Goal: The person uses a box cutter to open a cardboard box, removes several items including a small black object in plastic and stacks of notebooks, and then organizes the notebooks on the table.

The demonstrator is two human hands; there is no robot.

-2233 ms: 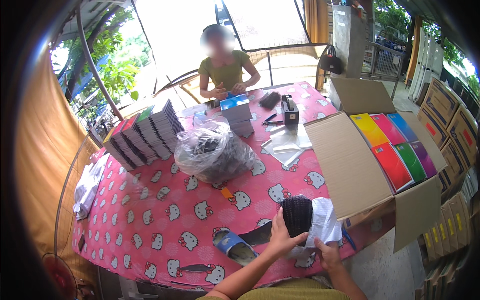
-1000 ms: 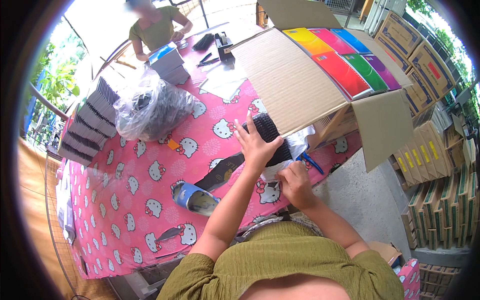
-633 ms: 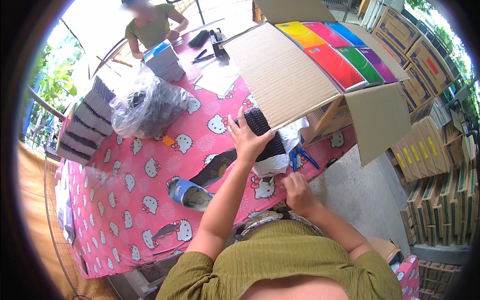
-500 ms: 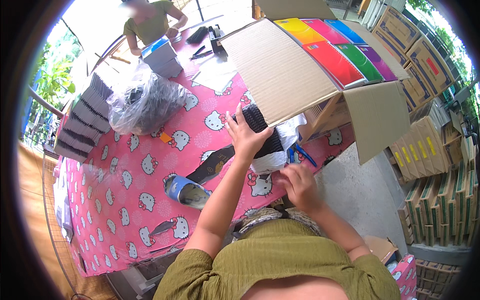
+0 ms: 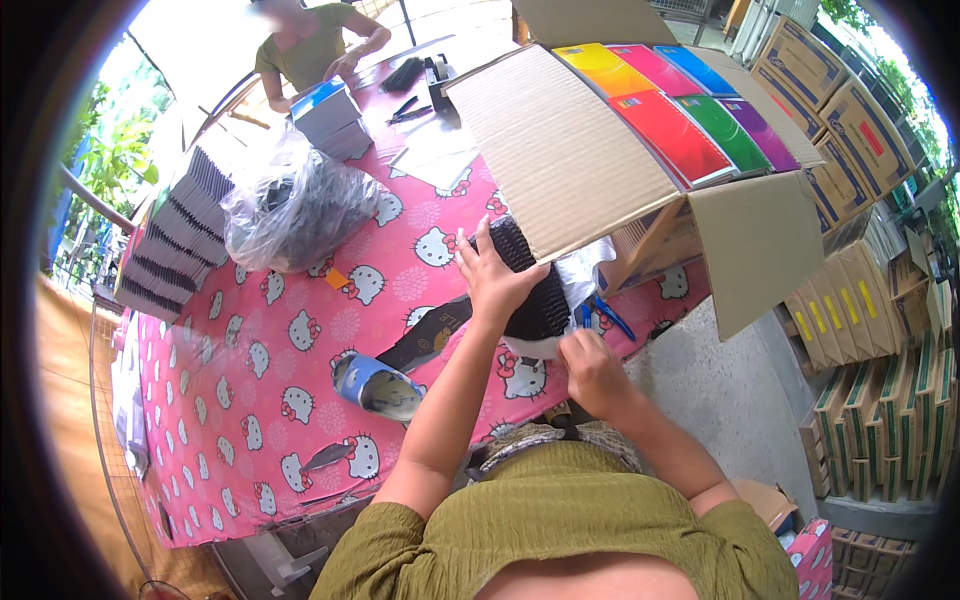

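The left hand lies palm-down with fingers spread over a black ribbed bundle, possibly stacked black spiral bindings, though its make is hard to tell. The bundle sits near the front edge of the pink cartoon-cat tablecloth, just beside the lowered flap of the large open cardboard box; its far end is hidden under that flap. The right hand is curled at the bundle's near end, fingertips pinching white plastic wrapping there; how much wrapping surrounds the bundle cannot be made out. Blue-handled scissors lie just right of the bundle, partly covered by the hand.

Inside the box lie 5 coloured notebook covers: yellow, pink, blue, red-green and purple. A blue tape roll rests left of the forearm, with a dark flat strip between it and the bundle. Further back sit a clear plastic bag of black items, contents indistinct, and a row of black-and-white booklets. Another person works at the far end, head cut off by the frame's rim. Stacked cartons fill the right side.
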